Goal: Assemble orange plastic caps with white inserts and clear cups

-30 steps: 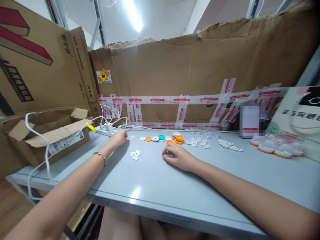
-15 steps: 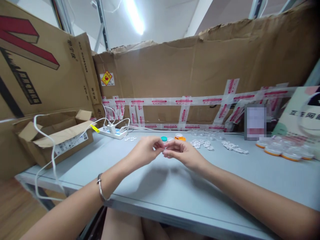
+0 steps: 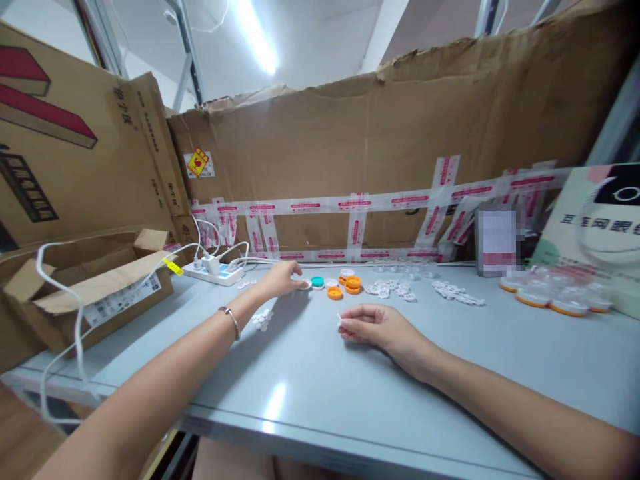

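My right hand (image 3: 370, 325) hovers low over the table, thumb and fingertips pinching a small white plastic piece (image 3: 339, 321). Farther back, my left hand (image 3: 284, 279) reaches to a white round cap (image 3: 305, 285); its thumb and forefinger are apart and close to the cap, and the other fingers are hidden. Just right of it stand a teal cap (image 3: 317, 283) and a white ring-like cap (image 3: 331, 283). Orange round caps (image 3: 335, 293) are grouped beside them, some stacked. Under my left forearm lies a small pile of white pieces (image 3: 262, 320).
White flat parts (image 3: 384, 288) and a heap of white strips (image 3: 457, 293) lie at the back right, near clear cups (image 3: 405, 268). Orange-based clear cases (image 3: 550, 297) sit far right. A power strip (image 3: 215, 272) and an open cardboard box (image 3: 100, 287) stand left.
My hands have come apart. The left has moved back and left to the caps; the right has come slightly lower with a small white piece in its fingers. The view has shifted slightly.
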A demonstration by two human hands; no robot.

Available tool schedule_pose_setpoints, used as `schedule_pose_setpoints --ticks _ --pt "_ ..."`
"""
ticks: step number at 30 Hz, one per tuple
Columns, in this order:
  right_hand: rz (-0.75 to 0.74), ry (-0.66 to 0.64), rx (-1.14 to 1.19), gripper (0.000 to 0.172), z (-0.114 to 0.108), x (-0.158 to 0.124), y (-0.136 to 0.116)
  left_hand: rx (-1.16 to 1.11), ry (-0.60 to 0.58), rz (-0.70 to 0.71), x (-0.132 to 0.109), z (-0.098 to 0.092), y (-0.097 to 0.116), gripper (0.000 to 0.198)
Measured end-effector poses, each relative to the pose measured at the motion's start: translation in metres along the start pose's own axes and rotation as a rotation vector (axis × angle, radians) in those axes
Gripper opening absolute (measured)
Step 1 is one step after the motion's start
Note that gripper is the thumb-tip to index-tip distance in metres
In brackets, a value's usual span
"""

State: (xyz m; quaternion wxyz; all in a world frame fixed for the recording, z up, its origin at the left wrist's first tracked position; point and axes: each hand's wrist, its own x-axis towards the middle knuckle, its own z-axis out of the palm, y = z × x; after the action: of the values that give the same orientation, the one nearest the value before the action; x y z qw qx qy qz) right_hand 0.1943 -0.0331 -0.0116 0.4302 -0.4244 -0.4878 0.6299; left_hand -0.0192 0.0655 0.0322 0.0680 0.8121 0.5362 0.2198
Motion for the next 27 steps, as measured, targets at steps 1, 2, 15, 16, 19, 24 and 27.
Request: schedule_pose_setpoints --ticks 1,2,15,16,19,24,27 --pt "-0.016 -0.013 0.006 0.034 0.0 0.0 0.0 0.015 -0.004 -0.008 0.006 0.005 -0.002 0.03" --pt "-0.034 -0.03 0.009 0.034 0.001 -0.001 -0.001 0.024 -0.007 -0.014 0.01 0.01 -0.003 0.032" --pt "0.004 -0.103 0.025 0.037 0.0 -0.008 -0.007 -0.164 0.037 0.051 -0.025 -0.01 0.042 0.029" --pt "-0.001 -0.124 0.023 0.036 0.0 -0.009 -0.007 -0.241 0.02 0.109 -0.041 -0.016 0.055 0.031" --pt "-0.012 -0.236 0.0 0.032 0.004 -0.012 -0.004 -0.214 0.127 0.236 -0.1 -0.02 0.09 0.025" --pt "-0.002 -0.403 -0.056 0.024 0.01 -0.019 0.0 -0.175 0.402 0.201 -0.168 0.017 0.112 0.031" --pt "0.018 -0.426 -0.095 0.021 0.009 -0.018 0.0 -0.239 0.509 0.075 -0.176 0.043 0.11 0.031"
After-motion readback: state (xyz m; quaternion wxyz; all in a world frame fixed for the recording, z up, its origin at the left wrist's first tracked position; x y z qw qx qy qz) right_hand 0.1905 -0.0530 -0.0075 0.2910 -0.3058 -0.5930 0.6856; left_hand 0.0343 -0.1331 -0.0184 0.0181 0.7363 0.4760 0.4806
